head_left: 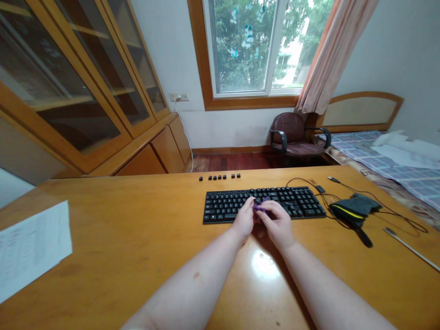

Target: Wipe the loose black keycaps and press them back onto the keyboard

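Observation:
A black keyboard (227,205) lies on the wooden desk, beyond and partly under my hands. My left hand (244,221) is closed, with its thumb and fingertips at a crumpled purple cloth (260,206). From the other side, my right hand (277,223) pinches the same cloth between thumb and fingers. A small dark piece shows by the left fingertips, but whether it is a keycap in the cloth or part of the keyboard I cannot tell. Several loose black keycaps (219,177) stand in a row near the desk's far edge.
To the right lie a dark grey cloth pouch (355,208) with a yellow stripe, a black cable with a USB plug (333,179), and a thin white stick (412,247). Printed paper (37,247) rests at the left. Behind the desk stand a chair (292,133) and a cabinet (137,160).

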`<state>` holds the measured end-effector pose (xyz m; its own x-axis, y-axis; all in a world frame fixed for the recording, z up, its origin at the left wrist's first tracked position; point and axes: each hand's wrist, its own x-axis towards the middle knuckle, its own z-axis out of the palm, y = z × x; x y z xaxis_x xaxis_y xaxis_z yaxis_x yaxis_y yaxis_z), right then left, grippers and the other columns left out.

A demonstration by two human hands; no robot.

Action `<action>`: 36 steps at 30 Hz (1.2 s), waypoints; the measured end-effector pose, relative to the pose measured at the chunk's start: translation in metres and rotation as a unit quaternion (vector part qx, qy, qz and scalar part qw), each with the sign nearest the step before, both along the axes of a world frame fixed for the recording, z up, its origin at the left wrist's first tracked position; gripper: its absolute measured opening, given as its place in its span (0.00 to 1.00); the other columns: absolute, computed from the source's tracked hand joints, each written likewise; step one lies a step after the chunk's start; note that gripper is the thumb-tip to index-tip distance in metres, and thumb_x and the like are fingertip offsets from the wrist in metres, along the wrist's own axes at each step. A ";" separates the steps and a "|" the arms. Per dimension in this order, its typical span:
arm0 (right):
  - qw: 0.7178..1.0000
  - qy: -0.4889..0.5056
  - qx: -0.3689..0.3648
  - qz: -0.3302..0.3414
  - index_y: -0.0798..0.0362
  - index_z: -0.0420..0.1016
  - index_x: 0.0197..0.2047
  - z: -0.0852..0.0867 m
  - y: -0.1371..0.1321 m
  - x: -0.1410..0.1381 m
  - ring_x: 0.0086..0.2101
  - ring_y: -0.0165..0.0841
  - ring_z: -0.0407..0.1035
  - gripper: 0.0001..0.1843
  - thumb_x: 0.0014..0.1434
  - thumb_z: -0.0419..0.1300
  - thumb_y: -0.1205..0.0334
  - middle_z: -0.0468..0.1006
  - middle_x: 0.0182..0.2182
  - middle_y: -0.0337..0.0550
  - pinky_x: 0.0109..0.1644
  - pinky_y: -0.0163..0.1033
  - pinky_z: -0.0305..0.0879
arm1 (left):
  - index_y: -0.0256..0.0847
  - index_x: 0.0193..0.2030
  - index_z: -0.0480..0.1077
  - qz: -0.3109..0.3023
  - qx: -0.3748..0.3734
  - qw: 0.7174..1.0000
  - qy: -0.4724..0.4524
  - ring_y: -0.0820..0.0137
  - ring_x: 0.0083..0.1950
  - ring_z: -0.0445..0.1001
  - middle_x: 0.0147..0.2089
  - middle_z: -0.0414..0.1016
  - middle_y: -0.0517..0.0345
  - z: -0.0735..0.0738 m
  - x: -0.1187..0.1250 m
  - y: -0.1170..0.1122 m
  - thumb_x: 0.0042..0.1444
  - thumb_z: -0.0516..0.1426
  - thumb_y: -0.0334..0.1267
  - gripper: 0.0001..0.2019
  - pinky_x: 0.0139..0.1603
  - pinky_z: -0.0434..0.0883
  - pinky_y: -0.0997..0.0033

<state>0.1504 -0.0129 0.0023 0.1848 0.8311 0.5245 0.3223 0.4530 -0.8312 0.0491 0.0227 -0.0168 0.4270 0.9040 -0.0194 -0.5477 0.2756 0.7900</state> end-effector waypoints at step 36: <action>0.999 0.028 -0.041 0.003 0.46 0.75 0.45 0.002 -0.001 -0.002 0.43 0.37 0.68 0.14 0.55 0.57 0.61 0.74 0.41 0.44 0.51 0.46 0.62 | 0.39 0.34 0.65 0.047 0.175 0.967 0.177 0.70 0.36 0.65 0.33 0.67 0.58 0.012 -0.003 -0.010 0.53 0.49 0.32 0.05 0.40 0.64 0.71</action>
<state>0.1481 -0.0139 0.0046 0.2072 0.8722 0.4431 0.2725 0.3835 -0.8824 0.0461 0.0127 -0.0052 0.3658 0.9161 0.1645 -0.2348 -0.0802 0.9687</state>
